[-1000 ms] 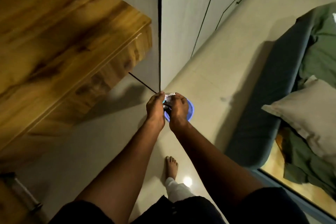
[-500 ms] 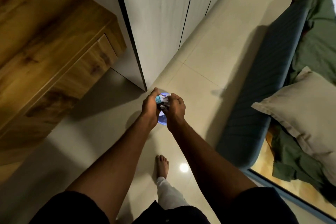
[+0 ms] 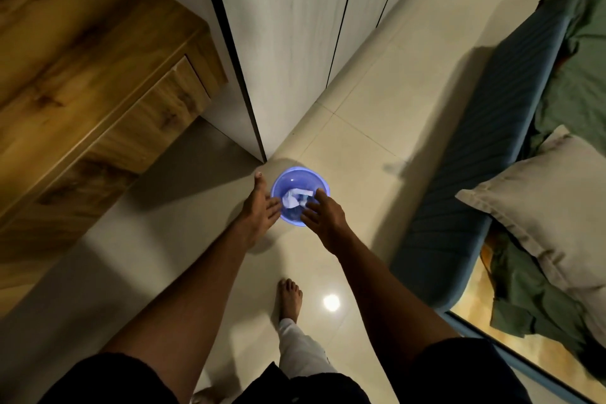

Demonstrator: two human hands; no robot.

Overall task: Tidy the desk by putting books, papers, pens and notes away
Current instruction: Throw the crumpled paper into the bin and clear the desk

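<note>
Both hands have let go: left hand (image 3: 262,205) and right hand (image 3: 324,214) now spread open, holding nothing, over the blue bin's (image 3: 296,175) near rim, partly hiding it. Crumpled paper (image 3: 292,198) shows inside the bin, its print unreadable.

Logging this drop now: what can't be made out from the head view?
All head view.
Crumpled paper in the blue bin: too small and dim to read; landed or mid-fall, cannot tell from above.
Bin's near rim: hidden behind the left hand and right hand.
Wooden desk: cut off by the left and top edges, so what lies there is unseen.
</note>
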